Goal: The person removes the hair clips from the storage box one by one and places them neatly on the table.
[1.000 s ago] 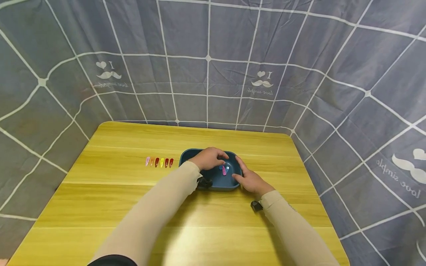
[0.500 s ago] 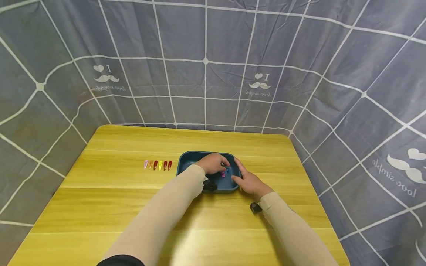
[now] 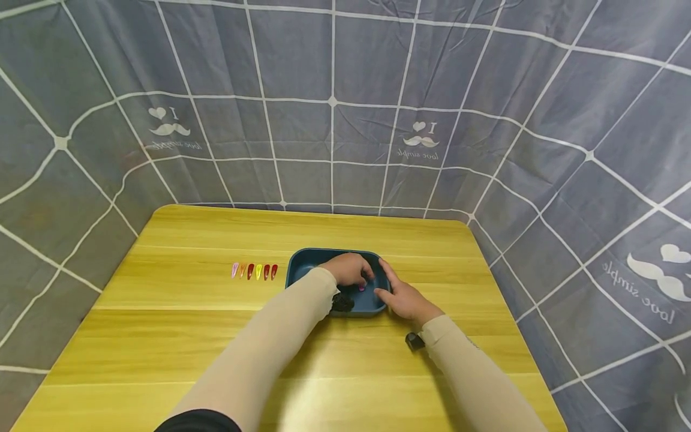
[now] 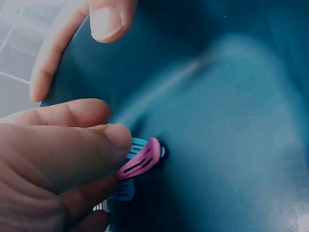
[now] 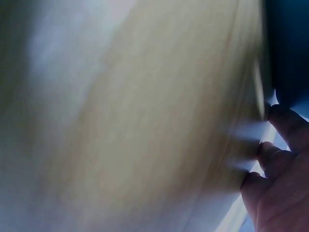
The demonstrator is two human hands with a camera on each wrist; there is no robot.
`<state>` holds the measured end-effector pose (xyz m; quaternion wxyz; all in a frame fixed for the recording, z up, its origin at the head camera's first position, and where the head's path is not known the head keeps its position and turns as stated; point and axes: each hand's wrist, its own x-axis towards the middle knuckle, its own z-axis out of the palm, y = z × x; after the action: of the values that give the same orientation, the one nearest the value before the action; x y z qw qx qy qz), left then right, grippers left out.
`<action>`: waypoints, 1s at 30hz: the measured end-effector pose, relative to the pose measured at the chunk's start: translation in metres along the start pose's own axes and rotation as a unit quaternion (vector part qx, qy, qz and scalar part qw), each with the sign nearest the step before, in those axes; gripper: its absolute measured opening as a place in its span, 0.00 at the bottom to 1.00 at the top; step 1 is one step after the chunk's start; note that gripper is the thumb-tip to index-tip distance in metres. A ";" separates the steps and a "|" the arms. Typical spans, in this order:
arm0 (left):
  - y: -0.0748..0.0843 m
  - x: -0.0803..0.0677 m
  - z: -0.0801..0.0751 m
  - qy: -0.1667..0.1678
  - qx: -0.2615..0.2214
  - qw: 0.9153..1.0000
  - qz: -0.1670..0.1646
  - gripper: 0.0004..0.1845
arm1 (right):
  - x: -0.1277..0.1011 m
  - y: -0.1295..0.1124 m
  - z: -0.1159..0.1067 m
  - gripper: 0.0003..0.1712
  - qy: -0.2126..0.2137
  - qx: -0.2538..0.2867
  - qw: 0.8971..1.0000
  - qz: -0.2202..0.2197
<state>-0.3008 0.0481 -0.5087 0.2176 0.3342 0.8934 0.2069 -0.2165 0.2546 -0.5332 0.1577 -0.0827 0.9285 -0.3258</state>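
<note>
i'm starting at the left of the wooden table (image 3: 162,336), where a short row of hair clips (image 3: 254,271) lies side by side, pink through orange, yellow and red, well apart from both hands. just right of that row sits the dark blue tray (image 3: 302,264), and my left hand (image 3: 351,270) is inside it, fingers curled down toward the tray floor. from the left wrist camera i can see the pink clip (image 4: 140,162) at my fingertips (image 4: 113,137), thumb and fingers closed in on its near end, so i read this as a pinch on the pink clip, though the exact contact point is partly hidden by the thumb. the pink clip rests on the tray bottom, lying across a blue clip (image 4: 123,191) that peeks out above and below it. moving right, my right hand (image 3: 405,297) sits at the tray's right rim, thumb over the edge and the fingers lying fairly straight along the outside wall, steadying it rather than curling round anything. the right wrist view is blurred; it shows only fingertips beside the tray wall over the table.
</note>
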 end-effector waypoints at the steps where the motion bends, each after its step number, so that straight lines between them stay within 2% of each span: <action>1: 0.000 0.001 0.001 -0.005 0.000 1.000 -0.002 0.14 | 0.000 0.000 0.000 0.46 -0.002 0.001 1.000 0.001; 8: -0.005 0.004 0.008 -0.026 0.023 0.999 0.002 0.16 | -0.002 -0.001 0.001 0.46 -0.008 0.008 1.000 0.006; 13: -0.006 0.003 0.008 -0.032 0.017 0.999 0.001 0.16 | -0.002 0.000 0.002 0.46 0.003 -0.003 1.000 0.002; 24: -0.003 -0.001 0.007 -0.026 0.017 0.999 -0.006 0.17 | 0.000 0.002 0.002 0.46 0.005 0.002 1.000 0.000; 30: -0.002 -0.004 0.006 -0.016 0.025 1.000 -0.002 0.14 | -0.001 0.003 0.003 0.46 0.009 0.002 1.000 0.001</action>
<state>-0.2963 0.0455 -0.5137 0.2236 0.3407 0.8955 0.1787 -0.2149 0.2550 -0.5373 0.1497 -0.0782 0.9295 -0.3279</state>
